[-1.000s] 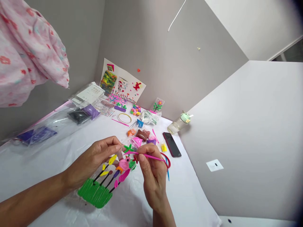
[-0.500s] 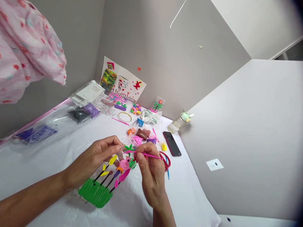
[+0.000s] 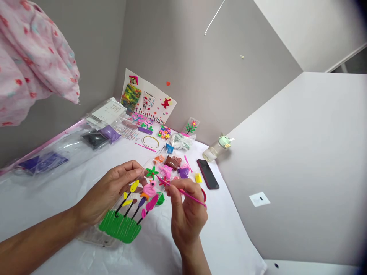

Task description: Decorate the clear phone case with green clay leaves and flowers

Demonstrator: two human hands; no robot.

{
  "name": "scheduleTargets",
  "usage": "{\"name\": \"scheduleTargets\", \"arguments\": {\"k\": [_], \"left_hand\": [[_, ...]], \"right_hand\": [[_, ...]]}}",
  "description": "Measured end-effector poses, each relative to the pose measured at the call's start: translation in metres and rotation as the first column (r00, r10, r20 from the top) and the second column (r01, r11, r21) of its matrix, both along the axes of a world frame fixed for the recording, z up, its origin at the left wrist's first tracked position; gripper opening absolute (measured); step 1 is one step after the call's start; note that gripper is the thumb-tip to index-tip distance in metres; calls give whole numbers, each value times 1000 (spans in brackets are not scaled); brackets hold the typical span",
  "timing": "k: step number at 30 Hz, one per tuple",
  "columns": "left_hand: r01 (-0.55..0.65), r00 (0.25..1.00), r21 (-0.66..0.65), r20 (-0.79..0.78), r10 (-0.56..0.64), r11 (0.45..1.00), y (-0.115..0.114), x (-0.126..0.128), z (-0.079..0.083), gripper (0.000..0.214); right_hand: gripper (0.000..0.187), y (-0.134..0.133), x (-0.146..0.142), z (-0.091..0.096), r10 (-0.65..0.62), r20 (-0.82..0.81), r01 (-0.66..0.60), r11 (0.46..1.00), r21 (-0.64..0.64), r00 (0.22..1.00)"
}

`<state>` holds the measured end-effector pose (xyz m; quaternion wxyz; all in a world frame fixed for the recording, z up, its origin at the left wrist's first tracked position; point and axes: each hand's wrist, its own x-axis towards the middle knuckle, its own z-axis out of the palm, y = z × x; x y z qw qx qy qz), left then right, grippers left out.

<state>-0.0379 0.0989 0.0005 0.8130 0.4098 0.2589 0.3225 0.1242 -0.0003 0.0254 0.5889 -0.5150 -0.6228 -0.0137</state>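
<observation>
My left hand (image 3: 114,187) is closed around the left edge of a clear phone case (image 3: 96,238), held tilted above the table. Raised clay decorates it: striped green grass (image 3: 120,227), dark stems with yellow, purple and magenta shapes, and a pink bird (image 3: 149,189). Near its top is a green flower (image 3: 152,173) with a red centre, close to my left fingertips. My right hand (image 3: 189,214) pinches a thin pink modelling tool (image 3: 195,198), its pointed end close to a red flower shape (image 3: 164,181). Left fingertips are partly hidden behind the case.
Behind the hands lie bags of coloured clay (image 3: 172,163), a yellow lump (image 3: 198,177) and red-handled scissors (image 3: 203,194), partly hidden. A phone (image 3: 208,174) and a bottle (image 3: 215,149) stand to the right. Plastic bags (image 3: 71,143) cover the left; a drawn sheet (image 3: 155,99) leans on the wall.
My right hand has drawn slightly down and right, and the tool has swung off the green flower, whose red centre now shows. The case has shifted a little to the right at its lower end.
</observation>
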Motion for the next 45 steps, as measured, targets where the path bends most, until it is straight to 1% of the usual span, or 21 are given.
{"name": "scheduleTargets", "arguments": {"k": [3,6,9,16,24,34,39,41,42,44,45], "left_hand": [[-19,1000,23,8,19,1000,1,-1,-1,35],[-5,1000,22,26,4,1000,0,-1,-1,34],[-9,1000,17,27,8,1000,0,-1,0,34],[-7,999,3,31,7,1000,0,0,3,34],[-13,1000,-4,21,13,1000,0,-1,5,34],[-22,1000,-8,15,23,1000,1,1,3,35],[-25,999,-11,43,25,1000,0,-1,0,33],[-32,999,-11,40,32,999,1,0,-2,32],[-36,999,-14,35,36,999,1,0,-2,31],[-45,999,-27,24,46,999,2,1,-2,30],[-51,998,-39,21,52,998,2,1,-1,31]], "right_hand": [[20,4,-3,2,-37,150,30,998,52,988],[20,6,-4,4,-70,203,59,996,60,977],[18,5,-4,3,-99,206,86,994,68,974],[16,8,-7,2,-122,207,110,992,69,971],[15,9,-7,2,-127,191,125,992,22,973],[16,10,-8,5,-127,261,123,992,32,957],[16,11,-8,1,-110,339,94,994,62,934],[15,10,-9,-1,-89,291,77,996,54,953],[14,9,-9,-1,-79,219,73,997,35,972],[13,7,-9,0,-64,-13,64,998,-24,998],[12,6,-8,1,-59,-148,53,998,-44,987]]}}
